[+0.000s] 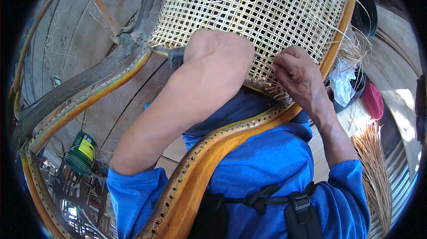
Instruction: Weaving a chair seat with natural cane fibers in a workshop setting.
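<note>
A pale woven cane panel with an open square mesh fills the upper middle, set in a curved wooden chair frame. My left hand lies bent over the panel's lower edge; its fingers are hidden behind the back of the hand and wrist. Beside it, a dark piece shows, its kind unclear. At the panel's lower right edge, my right hand has its fingers curled and pinched against the weave. What lies between those fingertips is too small to make out. Short cane ends stick out just below.
The frame's rails carry rows of small holes and curve round me on both sides. On the floor at left stands a green bucket with a yellow label. To the right lie a clear plastic bag, a red item and a bundle of cane strands.
</note>
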The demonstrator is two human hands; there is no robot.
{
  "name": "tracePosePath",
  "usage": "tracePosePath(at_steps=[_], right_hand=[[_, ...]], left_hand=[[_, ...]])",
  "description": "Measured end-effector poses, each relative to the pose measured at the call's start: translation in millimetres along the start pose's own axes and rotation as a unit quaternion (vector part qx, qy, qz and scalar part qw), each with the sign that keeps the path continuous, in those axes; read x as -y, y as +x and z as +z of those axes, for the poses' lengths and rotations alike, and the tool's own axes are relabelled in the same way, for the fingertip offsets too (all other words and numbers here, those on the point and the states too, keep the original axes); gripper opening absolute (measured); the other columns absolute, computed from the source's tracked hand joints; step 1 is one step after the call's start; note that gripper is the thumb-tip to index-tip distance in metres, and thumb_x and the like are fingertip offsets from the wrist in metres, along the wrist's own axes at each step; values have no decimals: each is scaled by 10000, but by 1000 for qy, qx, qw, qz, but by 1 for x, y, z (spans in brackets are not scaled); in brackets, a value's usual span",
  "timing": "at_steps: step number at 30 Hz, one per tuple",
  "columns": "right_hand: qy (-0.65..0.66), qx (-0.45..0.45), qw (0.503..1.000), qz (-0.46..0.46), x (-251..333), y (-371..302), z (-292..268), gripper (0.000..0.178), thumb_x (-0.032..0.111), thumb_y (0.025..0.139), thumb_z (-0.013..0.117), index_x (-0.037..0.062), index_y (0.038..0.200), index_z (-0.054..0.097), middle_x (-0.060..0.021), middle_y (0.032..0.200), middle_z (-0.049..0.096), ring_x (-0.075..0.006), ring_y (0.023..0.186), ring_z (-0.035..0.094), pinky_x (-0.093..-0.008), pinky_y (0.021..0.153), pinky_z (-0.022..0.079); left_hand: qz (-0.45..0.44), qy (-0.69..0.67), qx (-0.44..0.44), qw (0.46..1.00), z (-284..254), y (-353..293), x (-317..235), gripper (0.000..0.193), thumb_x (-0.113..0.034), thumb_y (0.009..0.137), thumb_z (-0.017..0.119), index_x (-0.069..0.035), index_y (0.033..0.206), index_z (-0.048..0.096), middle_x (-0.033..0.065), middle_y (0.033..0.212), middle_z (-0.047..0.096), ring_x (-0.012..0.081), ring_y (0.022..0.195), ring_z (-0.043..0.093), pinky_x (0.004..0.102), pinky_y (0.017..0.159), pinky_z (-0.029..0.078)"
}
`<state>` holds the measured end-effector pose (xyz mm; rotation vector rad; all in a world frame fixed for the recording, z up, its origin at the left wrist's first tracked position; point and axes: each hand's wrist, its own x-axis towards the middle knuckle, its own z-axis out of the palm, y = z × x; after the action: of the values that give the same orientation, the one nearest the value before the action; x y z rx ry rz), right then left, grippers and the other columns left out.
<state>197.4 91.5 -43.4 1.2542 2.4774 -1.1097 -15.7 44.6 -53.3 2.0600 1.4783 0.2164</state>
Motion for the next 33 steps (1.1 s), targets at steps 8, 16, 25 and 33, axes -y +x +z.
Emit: tracePosePath(at_steps=[8,16,25,33], right_hand=[[43,1,999,29,-5,-1,-3,71,30,751,595,-39,764,601,-171,950,589,-350,925,557,-416,840,475],[-63,-7,997,34,-4,10,9,89,73,797,613,-6,762,636,-155,935,593,-341,925,545,-417,822,471],[7,-174,985,15,18,7,11,127,142,841,648,21,880,651,-161,947,591,-333,920,564,-406,853,466],[68,-69,994,40,15,12,22,126,163,835,662,38,812,663,-127,852,595,-313,841,551,-412,757,452]], left_hand=[[29,73,116,990,0,28,-9,126,-133,752,628,-108,788,747,94,763,713,219,743,707,334,627,536],[43,-28,44,998,22,21,8,141,-171,791,609,-71,709,665,135,694,653,294,694,675,408,606,525],[-24,34,66,997,-6,4,18,252,-297,855,610,-81,747,684,142,704,646,307,704,659,437,642,511],[22,38,29,999,-9,-7,16,256,-273,862,607,-62,728,664,140,678,636,309,667,653,431,597,514]])
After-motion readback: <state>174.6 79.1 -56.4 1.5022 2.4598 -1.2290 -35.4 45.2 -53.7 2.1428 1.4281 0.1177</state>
